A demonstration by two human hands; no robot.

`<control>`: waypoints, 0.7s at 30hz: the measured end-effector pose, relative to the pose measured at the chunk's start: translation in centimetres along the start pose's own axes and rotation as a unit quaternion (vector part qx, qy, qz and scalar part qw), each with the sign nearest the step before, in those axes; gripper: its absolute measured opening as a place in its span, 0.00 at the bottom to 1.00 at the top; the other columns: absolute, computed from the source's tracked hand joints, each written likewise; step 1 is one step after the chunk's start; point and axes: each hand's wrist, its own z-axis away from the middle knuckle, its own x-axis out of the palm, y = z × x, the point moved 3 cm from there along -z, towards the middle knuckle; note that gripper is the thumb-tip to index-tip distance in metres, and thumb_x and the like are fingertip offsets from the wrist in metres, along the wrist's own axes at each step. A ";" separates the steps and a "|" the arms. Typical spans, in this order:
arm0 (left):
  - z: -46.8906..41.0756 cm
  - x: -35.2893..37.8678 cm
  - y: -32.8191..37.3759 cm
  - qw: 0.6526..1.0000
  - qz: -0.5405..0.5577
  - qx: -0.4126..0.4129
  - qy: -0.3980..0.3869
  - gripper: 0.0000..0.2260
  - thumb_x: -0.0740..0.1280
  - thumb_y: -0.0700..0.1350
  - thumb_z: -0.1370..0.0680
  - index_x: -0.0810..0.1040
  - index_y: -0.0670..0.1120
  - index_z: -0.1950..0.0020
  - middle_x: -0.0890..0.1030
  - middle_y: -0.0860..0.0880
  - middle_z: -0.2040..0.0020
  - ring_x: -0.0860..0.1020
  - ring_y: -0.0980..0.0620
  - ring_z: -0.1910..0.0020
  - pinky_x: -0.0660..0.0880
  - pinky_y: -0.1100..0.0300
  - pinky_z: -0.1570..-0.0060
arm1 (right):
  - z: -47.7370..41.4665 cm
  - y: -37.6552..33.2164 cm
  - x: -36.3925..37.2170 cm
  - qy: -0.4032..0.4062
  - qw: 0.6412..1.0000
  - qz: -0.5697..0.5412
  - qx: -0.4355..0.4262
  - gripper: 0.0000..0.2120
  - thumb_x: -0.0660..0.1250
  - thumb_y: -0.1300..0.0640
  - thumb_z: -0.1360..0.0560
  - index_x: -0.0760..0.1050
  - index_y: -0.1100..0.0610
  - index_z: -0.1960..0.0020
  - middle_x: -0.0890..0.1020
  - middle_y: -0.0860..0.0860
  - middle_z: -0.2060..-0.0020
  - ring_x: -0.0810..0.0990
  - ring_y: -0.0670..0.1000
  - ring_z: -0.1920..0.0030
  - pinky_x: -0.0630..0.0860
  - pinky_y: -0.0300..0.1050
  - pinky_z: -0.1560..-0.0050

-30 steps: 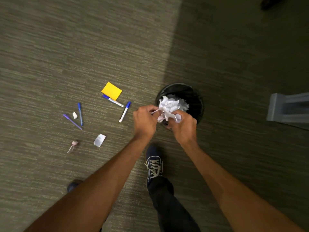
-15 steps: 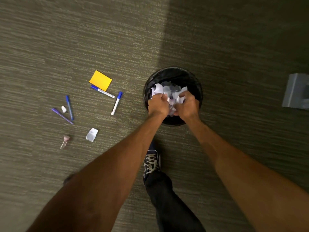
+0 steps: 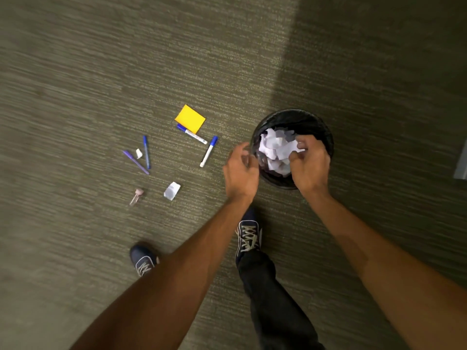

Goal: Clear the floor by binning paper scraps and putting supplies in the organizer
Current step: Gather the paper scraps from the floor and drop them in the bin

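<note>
Crumpled white paper [image 3: 275,151] lies inside the round black bin [image 3: 313,122] on the carpet. My right hand [image 3: 309,164] hovers over the bin's near right side, fingers curled loosely and apart, holding nothing. My left hand [image 3: 240,170] is just left of the bin's rim, open and empty. On the floor to the left lie a yellow sticky pad [image 3: 190,118], two blue-capped white markers [image 3: 193,134] [image 3: 208,151], a blue pen [image 3: 146,151], a purple pen [image 3: 135,162], a small paper scrap [image 3: 139,153], a larger paper scrap [image 3: 172,190] and a pinkish binder clip [image 3: 137,195].
My two dark sneakers [image 3: 248,236] [image 3: 143,260] stand on the carpet just below the hands. A grey object's edge [image 3: 461,164] shows at the far right. A darker band of carpet runs behind the bin.
Both hands pushed the crumpled paper down into the bin and let go of it. The left hand has drawn back to the left of the rim, and both hands now hold nothing.
</note>
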 end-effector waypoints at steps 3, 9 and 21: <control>1.3 -4.9 -1.8 0.998 -0.047 0.002 0.050 0.17 0.66 0.33 0.25 0.78 0.41 0.36 0.80 0.43 0.44 0.79 0.50 0.53 0.74 0.68 0.55 | 2.3 -3.3 0.4 0.000 0.998 -0.027 -0.060 0.14 0.67 0.66 0.26 0.78 0.60 0.41 0.79 0.57 0.46 0.81 0.54 0.52 0.80 0.51 0.50; 2.6 -14.5 -9.4 0.990 -0.106 -0.057 0.073 0.21 0.70 0.36 0.25 0.74 0.42 0.33 0.75 0.43 0.39 0.80 0.47 0.48 0.80 0.51 0.48 | 6.8 -8.0 5.4 -0.061 0.988 -0.039 -0.140 0.16 0.67 0.69 0.29 0.79 0.58 0.44 0.79 0.50 0.51 0.80 0.50 0.54 0.79 0.49 0.49; -2.1 -22.1 -25.3 0.976 -0.138 -0.157 0.062 0.44 0.80 0.48 0.32 0.60 0.44 0.23 0.67 0.39 0.28 0.70 0.38 0.31 0.70 0.50 0.36 | 9.8 -10.3 24.3 -0.191 0.959 0.007 -0.209 0.14 0.67 0.68 0.29 0.80 0.59 0.44 0.82 0.54 0.50 0.81 0.52 0.55 0.79 0.52 0.49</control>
